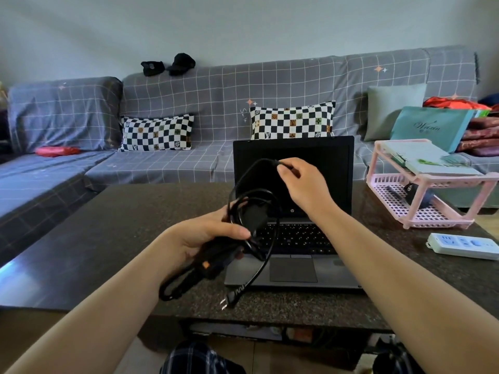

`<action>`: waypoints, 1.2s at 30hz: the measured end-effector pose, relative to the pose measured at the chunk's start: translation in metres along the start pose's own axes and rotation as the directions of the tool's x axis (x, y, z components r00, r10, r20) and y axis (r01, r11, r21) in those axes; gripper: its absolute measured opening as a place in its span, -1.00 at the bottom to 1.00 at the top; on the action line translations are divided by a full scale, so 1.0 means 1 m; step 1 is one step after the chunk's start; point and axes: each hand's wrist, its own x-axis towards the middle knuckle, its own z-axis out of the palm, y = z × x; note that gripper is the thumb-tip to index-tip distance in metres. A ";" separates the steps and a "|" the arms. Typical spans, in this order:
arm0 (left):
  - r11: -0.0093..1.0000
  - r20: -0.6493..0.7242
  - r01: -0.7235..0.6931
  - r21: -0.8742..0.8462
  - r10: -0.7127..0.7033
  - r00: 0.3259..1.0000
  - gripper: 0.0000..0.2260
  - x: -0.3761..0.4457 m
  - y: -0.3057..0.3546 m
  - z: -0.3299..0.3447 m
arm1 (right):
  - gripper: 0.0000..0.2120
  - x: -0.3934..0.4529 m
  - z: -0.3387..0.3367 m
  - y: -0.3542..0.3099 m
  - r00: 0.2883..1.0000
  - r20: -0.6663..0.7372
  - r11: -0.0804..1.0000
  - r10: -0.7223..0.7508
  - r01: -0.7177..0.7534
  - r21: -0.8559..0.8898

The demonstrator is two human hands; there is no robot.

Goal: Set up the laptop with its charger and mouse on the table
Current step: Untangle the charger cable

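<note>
Nearby, power strip (463,245) and pink rack (429,184) flank laptop (293,211).

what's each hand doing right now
Left hand: grips the coiled charger.
Right hand: pinches the charger's cable end.

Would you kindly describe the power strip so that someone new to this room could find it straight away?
Start at the dark stone table in front of the grey sofa, with the open laptop on it. Right of the laptop, near the table's right edge and nearer than the pink plastic rack, lies the power strip. It is the only flat white bar with pale blue sockets.
</note>
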 end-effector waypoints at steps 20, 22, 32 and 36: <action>0.956 -0.145 -0.207 -0.210 0.178 0.973 -0.59 -0.018 0.040 -0.018 | -0.49 -0.034 0.003 0.031 0.293 0.956 0.804 -0.022 -0.563 0.191; 0.966 -0.184 -0.207 -0.156 0.178 0.967 -0.67 -0.018 0.039 -0.012 | -0.45 -0.032 0.006 0.035 0.409 0.908 0.625 -0.096 -0.685 0.374; 0.993 -0.145 -0.026 -0.111 0.010 0.989 -0.54 -0.003 0.024 -0.010 | -0.72 -0.020 0.012 0.006 0.733 0.647 0.630 0.211 -0.608 0.483; 0.998 -0.109 -0.024 -0.052 0.018 0.994 -0.33 -0.003 0.024 -0.017 | -0.79 -0.005 0.002 -0.010 0.785 0.573 0.444 0.235 -0.611 0.655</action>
